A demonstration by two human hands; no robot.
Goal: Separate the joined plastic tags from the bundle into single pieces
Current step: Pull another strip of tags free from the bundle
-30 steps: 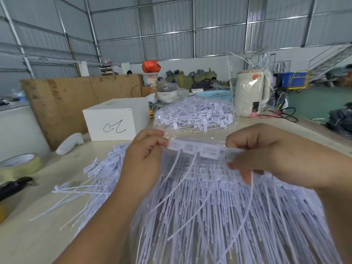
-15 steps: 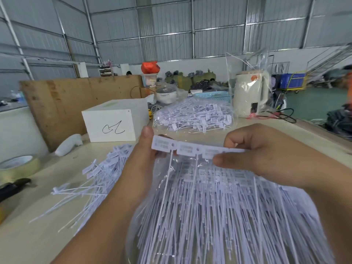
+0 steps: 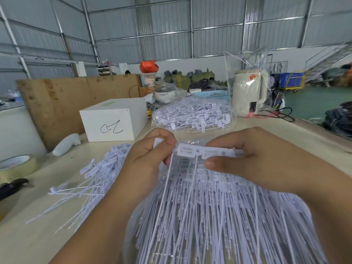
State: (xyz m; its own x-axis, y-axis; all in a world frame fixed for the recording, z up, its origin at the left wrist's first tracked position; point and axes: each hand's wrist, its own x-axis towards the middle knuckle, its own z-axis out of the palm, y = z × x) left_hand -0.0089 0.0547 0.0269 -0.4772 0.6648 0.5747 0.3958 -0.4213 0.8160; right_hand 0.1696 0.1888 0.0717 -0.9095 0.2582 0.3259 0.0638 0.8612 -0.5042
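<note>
A short strip of joined white plastic tags (image 3: 205, 152) is held up between my hands, its thin tails hanging down. My right hand (image 3: 257, 161) pinches the strip's right part between thumb and fingers. My left hand (image 3: 148, 159) pinches the strip's leftmost tag (image 3: 159, 142), which is bent away from the rest. Below them lies the big bundle of joined tags (image 3: 219, 216) in a clear plastic bag. A loose heap of single tags (image 3: 91, 180) lies on the table to the left.
A clear bag of more tags (image 3: 194, 115) lies behind my hands. A white box (image 3: 112, 121), a white tool (image 3: 65, 144), a tape roll (image 3: 17, 165) and a black tool (image 3: 11, 186) are on the left. A cream kettle (image 3: 249, 92) in plastic stands at the back right.
My left hand has curled over the strip's left end tag and bent it away from the strip. My right hand still holds the strip's right part.
</note>
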